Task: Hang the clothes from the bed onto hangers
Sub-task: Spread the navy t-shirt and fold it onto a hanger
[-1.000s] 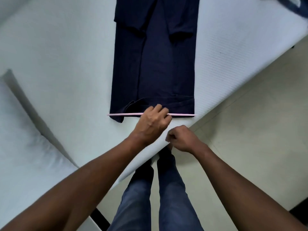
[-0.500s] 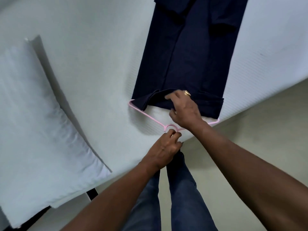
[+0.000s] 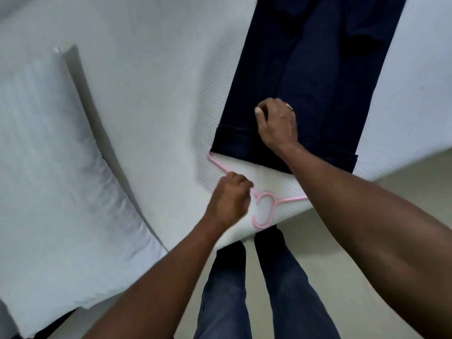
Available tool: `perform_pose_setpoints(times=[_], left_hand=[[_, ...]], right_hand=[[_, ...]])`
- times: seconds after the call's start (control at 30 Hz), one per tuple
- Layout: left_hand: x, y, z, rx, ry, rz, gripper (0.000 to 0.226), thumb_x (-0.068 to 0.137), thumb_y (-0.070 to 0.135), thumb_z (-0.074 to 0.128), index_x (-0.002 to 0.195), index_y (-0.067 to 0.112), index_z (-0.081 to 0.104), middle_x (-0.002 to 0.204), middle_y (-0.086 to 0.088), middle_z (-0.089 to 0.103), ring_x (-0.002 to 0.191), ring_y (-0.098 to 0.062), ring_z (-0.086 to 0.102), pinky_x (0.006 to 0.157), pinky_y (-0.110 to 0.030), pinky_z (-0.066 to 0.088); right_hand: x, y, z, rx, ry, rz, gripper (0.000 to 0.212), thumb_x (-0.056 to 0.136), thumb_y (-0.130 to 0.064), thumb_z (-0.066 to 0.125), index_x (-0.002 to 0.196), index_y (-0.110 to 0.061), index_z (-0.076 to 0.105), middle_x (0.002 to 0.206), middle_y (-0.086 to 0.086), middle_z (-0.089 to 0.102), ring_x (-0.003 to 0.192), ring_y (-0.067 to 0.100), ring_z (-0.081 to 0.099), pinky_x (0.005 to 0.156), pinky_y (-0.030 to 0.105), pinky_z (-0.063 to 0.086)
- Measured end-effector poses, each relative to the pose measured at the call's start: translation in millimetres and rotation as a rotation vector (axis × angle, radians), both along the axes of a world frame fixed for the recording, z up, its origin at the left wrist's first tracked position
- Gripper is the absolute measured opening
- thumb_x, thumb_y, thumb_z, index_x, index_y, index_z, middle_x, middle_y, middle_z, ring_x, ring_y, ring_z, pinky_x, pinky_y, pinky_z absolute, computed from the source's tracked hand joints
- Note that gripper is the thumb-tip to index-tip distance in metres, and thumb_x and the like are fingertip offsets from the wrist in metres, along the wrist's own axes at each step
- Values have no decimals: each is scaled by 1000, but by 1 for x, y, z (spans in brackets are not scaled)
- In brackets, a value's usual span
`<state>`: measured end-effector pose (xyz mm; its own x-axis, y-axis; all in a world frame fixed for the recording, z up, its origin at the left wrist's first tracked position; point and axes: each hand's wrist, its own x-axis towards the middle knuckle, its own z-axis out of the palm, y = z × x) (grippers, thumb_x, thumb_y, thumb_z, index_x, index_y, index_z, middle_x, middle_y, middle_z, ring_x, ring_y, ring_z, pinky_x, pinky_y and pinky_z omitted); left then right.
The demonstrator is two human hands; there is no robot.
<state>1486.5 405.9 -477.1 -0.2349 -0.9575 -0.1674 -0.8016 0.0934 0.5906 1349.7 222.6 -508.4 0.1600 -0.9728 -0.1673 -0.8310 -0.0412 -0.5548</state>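
Head cam view: our left hand point(image 3: 230, 199) has its fingers curled tight around the pink hanger point(image 3: 273, 208), just left of the hook, probably to pin it steady near the edge of the bed point(image 3: 146, 94). Our right hand point(image 3: 277, 126) sits just beyond those fingers. It's bent and pinching the flat navy garment point(image 3: 305, 69) above the hem, we guess to work it onto the hanger.
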Motion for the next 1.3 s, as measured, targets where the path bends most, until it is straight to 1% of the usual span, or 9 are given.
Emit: perform_pose_setpoints(times=[0.17,0.27,0.37,0.43,0.53,0.7,0.83,1.0,1.3], left_hand=[[45,-72,0,1,-105,480,26,86,8,67,112,3,69,100,-19,67,95,-40,59,83,-47,49],[59,-118,-5,189,-164,476,59,86,32,77,136,8,56,121,-17,63,116,-40,55,98,-48,46],[57,-149,-4,351,-232,322,77,75,47,86,139,16,55,122,-9,66,117,-33,59,98,-49,51],[53,-160,-4,408,-229,238,74,72,41,90,135,16,58,117,-9,66,110,-30,63,93,-45,53],[55,-165,-3,368,-233,258,46,76,24,89,117,16,69,107,-7,70,96,-25,65,80,-36,51],[59,-169,10,446,-223,260,17,82,17,83,98,20,78,86,-1,67,86,-24,64,71,-29,40],[58,-180,32,427,-160,271,6,90,7,71,94,11,71,88,-3,67,85,-24,61,64,-27,40],[48,-216,64,320,-71,274,14,96,5,62,97,18,67,84,-3,69,74,-16,60,61,-19,42],[28,-347,97,154,36,210,41,94,-7,56,112,23,80,105,3,77,98,-13,67,80,-18,46]], right_hand=[[-99,5,8,-43,25,-240,29,99,-40,50,99,-19,69,100,3,69,96,25,63,95,46,49],[-167,27,13,-9,76,-333,37,94,-52,58,102,-19,70,101,2,70,96,23,64,91,41,51],[-214,52,17,162,49,-310,50,85,-62,73,115,-22,69,112,0,64,101,17,62,89,35,53],[-226,62,18,312,18,-267,60,79,-61,82,124,-25,65,119,-2,59,105,14,59,91,34,53],[-230,63,18,471,-57,-308,63,74,-51,90,126,-27,62,115,-6,59,106,13,58,91,34,51],[-231,51,20,567,-91,-315,20,79,-26,89,92,-24,75,87,-6,72,89,17,70,77,32,55],[-231,42,49,524,-212,-396,10,84,-19,85,85,-23,76,82,-3,75,80,11,70,71,26,52],[-240,17,90,419,-242,-496,8,86,-18,82,88,-22,75,79,-3,72,74,11,65,68,26,47],[-259,-99,109,290,-391,-505,21,89,-9,79,95,-29,78,93,-9,76,88,10,70,80,26,53]])
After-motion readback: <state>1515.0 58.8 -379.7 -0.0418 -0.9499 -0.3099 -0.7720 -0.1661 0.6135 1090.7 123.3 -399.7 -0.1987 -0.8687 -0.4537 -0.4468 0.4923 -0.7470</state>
